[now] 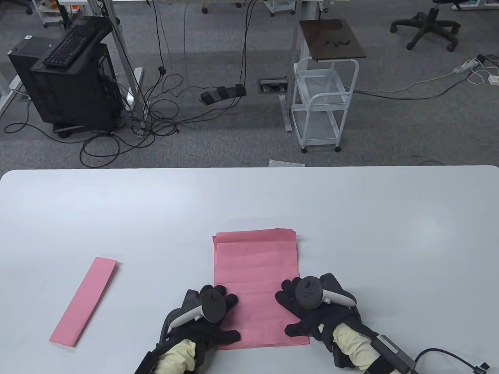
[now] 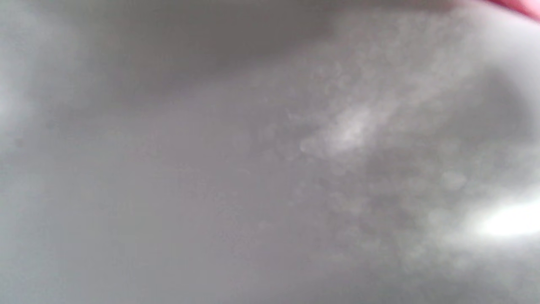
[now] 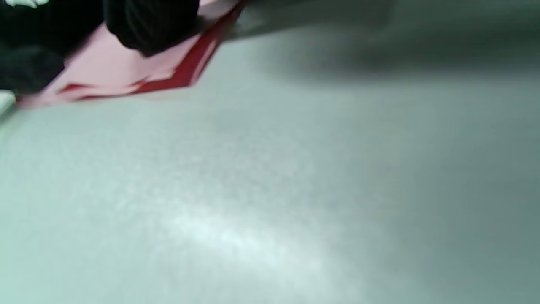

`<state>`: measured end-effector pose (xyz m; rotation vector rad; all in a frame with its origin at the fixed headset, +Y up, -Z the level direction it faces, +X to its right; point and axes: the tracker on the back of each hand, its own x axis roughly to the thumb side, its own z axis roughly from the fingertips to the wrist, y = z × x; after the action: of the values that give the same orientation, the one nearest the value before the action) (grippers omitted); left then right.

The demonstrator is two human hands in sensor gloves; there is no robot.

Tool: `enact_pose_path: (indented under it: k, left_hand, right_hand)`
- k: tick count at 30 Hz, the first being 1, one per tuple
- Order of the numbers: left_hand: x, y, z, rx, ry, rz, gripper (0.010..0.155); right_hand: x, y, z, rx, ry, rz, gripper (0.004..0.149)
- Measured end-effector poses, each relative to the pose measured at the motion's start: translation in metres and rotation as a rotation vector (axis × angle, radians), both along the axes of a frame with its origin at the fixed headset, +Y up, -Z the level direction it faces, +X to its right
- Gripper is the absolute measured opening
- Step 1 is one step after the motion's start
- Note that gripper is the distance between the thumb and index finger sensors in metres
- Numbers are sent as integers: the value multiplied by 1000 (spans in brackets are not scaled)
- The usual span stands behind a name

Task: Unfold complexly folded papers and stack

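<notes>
An unfolded pink sheet (image 1: pixel 257 272) lies flat on the white table (image 1: pixel 249 202) near its front edge, on top of other pink sheets whose edges peek out at the far end. My left hand (image 1: pixel 218 311) rests flat on the sheet's near left part, fingers spread. My right hand (image 1: pixel 300 307) presses flat on its near right edge. A pink paper folded into a long strip (image 1: pixel 84 302) lies to the left, apart from both hands. The right wrist view shows the stack's corner (image 3: pixel 185 67) under a gloved fingertip (image 3: pixel 147 25). The left wrist view is a blur of table.
Beyond the table's far edge are a white cart (image 1: pixel 323 105), a black computer tower (image 1: pixel 74 85) with a keyboard on top, cables on the carpet and an office chair (image 1: pixel 429 23). A small clear bag (image 1: pixel 286 163) lies just past the far edge.
</notes>
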<state>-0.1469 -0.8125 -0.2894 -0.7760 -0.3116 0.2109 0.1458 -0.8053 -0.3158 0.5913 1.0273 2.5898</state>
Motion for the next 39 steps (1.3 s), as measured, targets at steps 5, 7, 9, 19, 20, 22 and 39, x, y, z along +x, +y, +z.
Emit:
enact_pose_path:
  k: [5,7,9,19,20,22,39]
  left_hand:
    - [15,20,-1,54,-17,-64,82]
    - [37,29,3,157,-65,-43,79]
    - [57,29,7,164,-117,-11,75]
    - [48,16,6,90,-149,-108,79]
    - [35,17,7,67,-135,-123,80]
    - [10,17,8,42,-72,-120,82]
    - [63,25,-8,70,-282,-103,73]
  right_hand:
    - [-2,2,1,16,11,26,79]
    - [-1,1,1,3,1,9,78]
    - [0,1,1,3,-5,3,78]
    - [1,1,2,-2,-19,-11,78]
    - [1,1,2,-3,-21,-14,78]
    - [1,1,2,-3,-21,-13,78]
    - [1,0,2,-16,-31,-32,77]
